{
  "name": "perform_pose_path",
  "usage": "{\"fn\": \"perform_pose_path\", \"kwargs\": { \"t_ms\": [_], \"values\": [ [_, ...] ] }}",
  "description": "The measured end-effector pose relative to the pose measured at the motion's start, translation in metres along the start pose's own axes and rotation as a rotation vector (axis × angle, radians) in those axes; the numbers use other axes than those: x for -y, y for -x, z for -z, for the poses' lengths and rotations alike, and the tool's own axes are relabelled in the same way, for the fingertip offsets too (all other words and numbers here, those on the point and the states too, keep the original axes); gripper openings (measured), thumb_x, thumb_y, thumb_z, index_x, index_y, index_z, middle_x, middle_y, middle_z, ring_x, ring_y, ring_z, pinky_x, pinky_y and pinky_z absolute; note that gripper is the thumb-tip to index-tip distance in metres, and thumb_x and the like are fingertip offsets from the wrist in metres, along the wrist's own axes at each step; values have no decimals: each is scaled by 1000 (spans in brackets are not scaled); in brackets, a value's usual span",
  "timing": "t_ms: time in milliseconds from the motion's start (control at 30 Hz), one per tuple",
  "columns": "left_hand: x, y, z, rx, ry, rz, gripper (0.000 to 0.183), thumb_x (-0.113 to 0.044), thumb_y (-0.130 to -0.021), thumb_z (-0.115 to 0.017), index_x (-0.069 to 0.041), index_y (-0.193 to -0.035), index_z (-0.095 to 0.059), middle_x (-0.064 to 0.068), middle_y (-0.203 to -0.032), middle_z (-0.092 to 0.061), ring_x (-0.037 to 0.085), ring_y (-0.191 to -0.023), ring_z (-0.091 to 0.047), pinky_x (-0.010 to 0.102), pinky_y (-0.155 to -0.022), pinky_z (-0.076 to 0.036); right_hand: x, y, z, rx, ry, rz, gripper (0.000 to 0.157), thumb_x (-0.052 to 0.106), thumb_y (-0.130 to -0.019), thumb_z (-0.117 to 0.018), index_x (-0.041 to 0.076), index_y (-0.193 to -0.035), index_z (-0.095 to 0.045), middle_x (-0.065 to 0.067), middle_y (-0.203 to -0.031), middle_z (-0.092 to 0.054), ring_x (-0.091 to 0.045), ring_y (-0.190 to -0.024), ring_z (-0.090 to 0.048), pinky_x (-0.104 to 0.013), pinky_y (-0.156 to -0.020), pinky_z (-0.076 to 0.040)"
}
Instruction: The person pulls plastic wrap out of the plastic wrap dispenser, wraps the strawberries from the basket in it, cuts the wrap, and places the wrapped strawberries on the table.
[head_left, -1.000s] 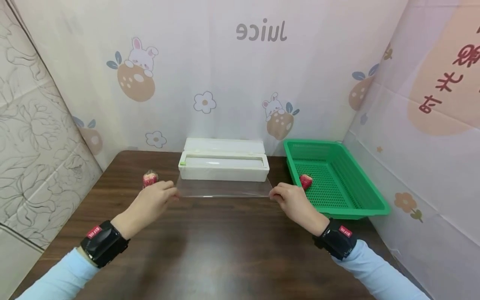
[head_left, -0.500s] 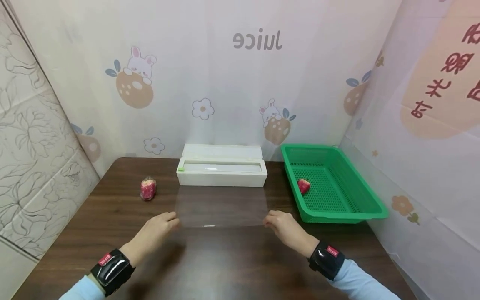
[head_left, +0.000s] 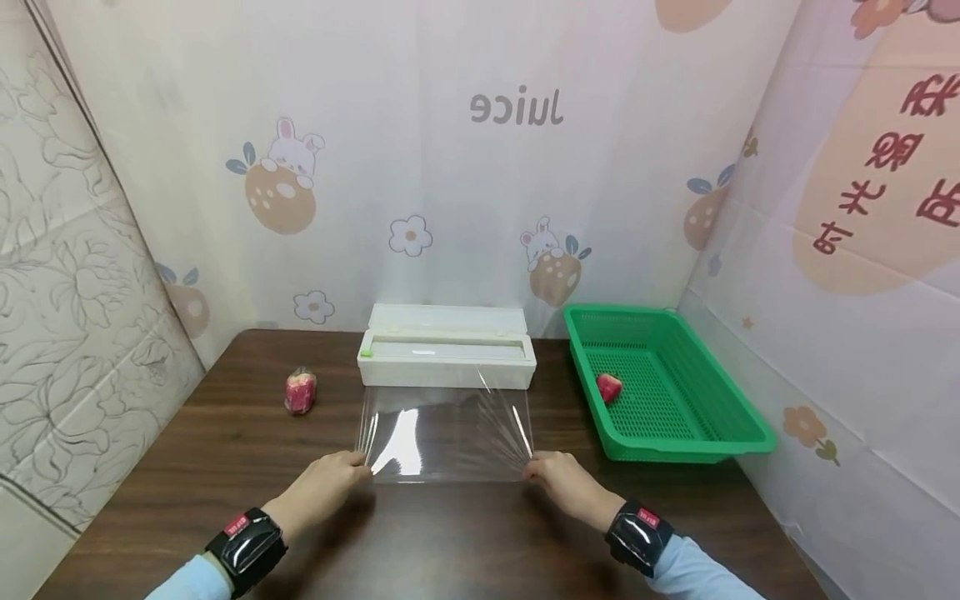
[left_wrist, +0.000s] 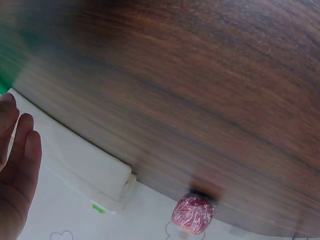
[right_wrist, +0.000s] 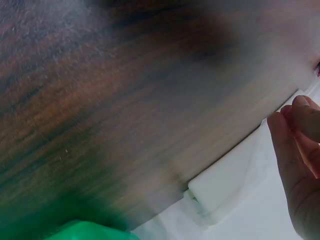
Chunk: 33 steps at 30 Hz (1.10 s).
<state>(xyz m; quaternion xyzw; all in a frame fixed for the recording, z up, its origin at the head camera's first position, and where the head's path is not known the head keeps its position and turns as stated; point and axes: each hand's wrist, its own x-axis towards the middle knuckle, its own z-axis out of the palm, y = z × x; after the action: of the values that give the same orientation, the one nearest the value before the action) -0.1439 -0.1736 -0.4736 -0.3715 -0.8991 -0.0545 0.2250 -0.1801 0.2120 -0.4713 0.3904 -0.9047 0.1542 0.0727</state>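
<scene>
A sheet of clear cling film (head_left: 442, 433) stretches from the front of a white cling film dispenser (head_left: 447, 372) toward the person, shiny and creased near its corners. The left hand (head_left: 330, 486) pinches its near left corner, and the right hand (head_left: 567, 483) pinches its near right corner. In the wrist views the left hand (left_wrist: 17, 170) and the right hand (right_wrist: 298, 150) show thumb and fingertips brought together. The dispenser's lid is raised, and a green slider (head_left: 366, 352) sits at its left end.
A film-wrapped piece of red fruit (head_left: 301, 392) stands on the brown table (head_left: 450, 550) at the left. At the right a green basket (head_left: 731, 452) holds one red fruit piece (head_left: 608, 387). Patterned cloth walls (head_left: 420, 167) enclose the back and sides.
Both hands have drawn the film's near edge away from the dispenser, toward the person, so a longer sheet lies out. The head view has tilted up slightly.
</scene>
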Motion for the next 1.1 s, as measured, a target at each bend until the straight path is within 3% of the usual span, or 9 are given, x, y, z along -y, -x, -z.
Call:
{"fn": "perform_pose_path", "kwargs": {
  "t_ms": [233, 467, 700, 1100],
  "values": [
    [0, 3, -8, 59, -44, -9, 17, 0, -69, -67, -16, -71, -60, -7, -70, -47, 7, -61, -45, 24, -51, -40, -4, 1, -11, 37, 7, 14, 14, -1, -75, -68, 11, -82, -71, 4, -80, -63, -9, -77, -62, -23, -66, -51],
    [2, 5, -14, 70, -86, -58, 16, -3, -66, -68, -15, -71, -59, -4, -75, -51, 11, -66, -50, 26, -55, -44, -3, 1, -17, 122, 44, 11, 16, 0, -77, -67, 8, -90, -71, 1, -84, -63, -12, -81, -63, -23, -67, -51],
    [3, 0, -20, 124, -171, -104, 14, -5, -66, -70, -14, -73, -62, -1, -78, -53, 14, -68, -50, 27, -57, -45, -1, 2, -21, 144, 181, 27, 9, 10, -80, -67, 12, -89, -70, 5, -80, -56, -11, -74, -57, -24, -57, -48],
    [-5, 5, -25, 181, -163, -51, 8, -7, -71, -68, -11, -77, -65, -2, -73, -49, 13, -64, -46, 26, -53, -42, 2, 10, -19, 129, 281, 93, 20, 19, -83, -65, 8, -100, -69, 2, -85, -55, -13, -77, -52, -24, -60, -48]
  ]
}}
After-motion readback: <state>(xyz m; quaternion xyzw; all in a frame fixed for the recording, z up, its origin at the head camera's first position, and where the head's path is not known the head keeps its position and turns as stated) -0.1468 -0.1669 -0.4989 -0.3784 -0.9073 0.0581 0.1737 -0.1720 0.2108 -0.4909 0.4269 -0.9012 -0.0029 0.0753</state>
